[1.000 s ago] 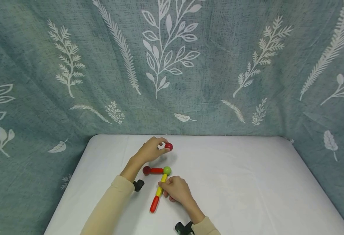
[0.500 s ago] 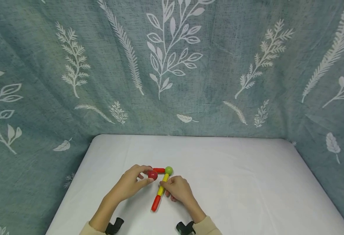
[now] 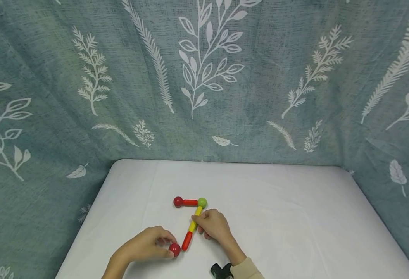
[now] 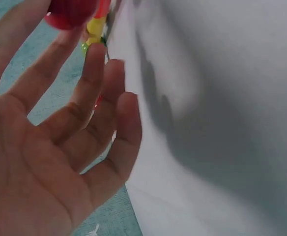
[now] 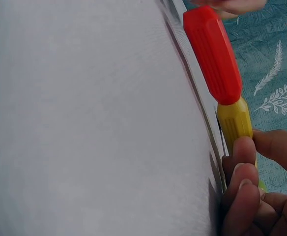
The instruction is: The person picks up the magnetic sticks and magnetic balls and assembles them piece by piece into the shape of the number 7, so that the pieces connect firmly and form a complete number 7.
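Between thumb and forefinger, my left hand pinches a glossy red ball, close beside the free lower end of a red stick. In the left wrist view that ball shows at the top, with the other fingers spread loosely. My right hand pinches a yellow stick, which is joined end to end with the red stick. Its upper end meets a green ball. From there another red stick runs left to a dark red ball. The right wrist view shows fingertips curled round the yellow stick.
All of it is on a table with a white cloth. Behind hangs a teal curtain printed with white leaves. A black wrist camera sits at the right wrist.
My left hand has carried the red ball from the table's far side down toward the near end of the joined sticks. My right hand keeps its hold on the yellow stick.
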`<state>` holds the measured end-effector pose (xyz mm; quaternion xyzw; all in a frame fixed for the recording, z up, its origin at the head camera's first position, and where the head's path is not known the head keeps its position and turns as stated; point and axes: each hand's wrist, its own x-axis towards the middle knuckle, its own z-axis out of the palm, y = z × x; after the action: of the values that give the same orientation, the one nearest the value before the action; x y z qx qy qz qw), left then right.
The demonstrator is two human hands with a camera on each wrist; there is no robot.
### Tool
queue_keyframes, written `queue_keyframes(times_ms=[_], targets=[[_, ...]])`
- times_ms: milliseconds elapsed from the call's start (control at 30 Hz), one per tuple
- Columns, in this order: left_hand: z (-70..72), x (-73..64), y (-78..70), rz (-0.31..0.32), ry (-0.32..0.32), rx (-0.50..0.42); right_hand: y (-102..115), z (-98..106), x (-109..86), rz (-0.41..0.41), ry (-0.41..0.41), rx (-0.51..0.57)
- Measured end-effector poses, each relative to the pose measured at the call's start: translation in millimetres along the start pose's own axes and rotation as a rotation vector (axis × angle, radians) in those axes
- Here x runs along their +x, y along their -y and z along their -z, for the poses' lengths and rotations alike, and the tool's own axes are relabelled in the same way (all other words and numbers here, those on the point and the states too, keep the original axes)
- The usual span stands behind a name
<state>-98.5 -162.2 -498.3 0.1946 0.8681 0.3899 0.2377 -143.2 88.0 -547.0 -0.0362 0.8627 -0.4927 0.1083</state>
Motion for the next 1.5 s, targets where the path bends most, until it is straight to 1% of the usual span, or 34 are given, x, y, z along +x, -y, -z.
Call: queue_keyframes(times_ms=[100,167,267,500,667,833,1000,1300,1433,1500], targets=[[-4.9,2.1,1.8,0.022,0.04,0.004,0,1,0.2,0.002,0.0,0.004],[-8.4,4.1,1.8,0.035,0.053,-0.007,0,1,0.2,0.004,0.0,0.005],[-13.7,6.7,1.1,0.033,0.065,-0.029,0,1,0.3,0.002,-0.003,0.002],[-21.7,9.1,-0.1,-0.018,0.065,-0.048,-1,1,-0.1,-0.003,0.0,0.006],[-24.1,12.0,-1.6,-0.02,0.057,-0.058,-1,1,-0.4,-0.004,0.0,0.004],[-25.6,13.8,-1.2,-0.014,0.063,-0.062,0,1,-0.9,-0.003,-0.001,0.0],[-25.5,14.1,-1.4,-0.014,0.07,-0.06,0,1,-0.9,-0.004,-0.003,0.004],[-23.6,14.9,-3.7,0.01,0.084,-0.049,-1,1,-0.6,-0.004,-0.006,0.003],[-15.5,18.1,-4.3,0.019,0.114,-0.038,-1,1,-0.2,-0.003,-0.005,0.005],[-8.3,23.1,-4.2,0.013,0.097,-0.035,-1,1,0.0,-0.002,-0.003,0.006]])
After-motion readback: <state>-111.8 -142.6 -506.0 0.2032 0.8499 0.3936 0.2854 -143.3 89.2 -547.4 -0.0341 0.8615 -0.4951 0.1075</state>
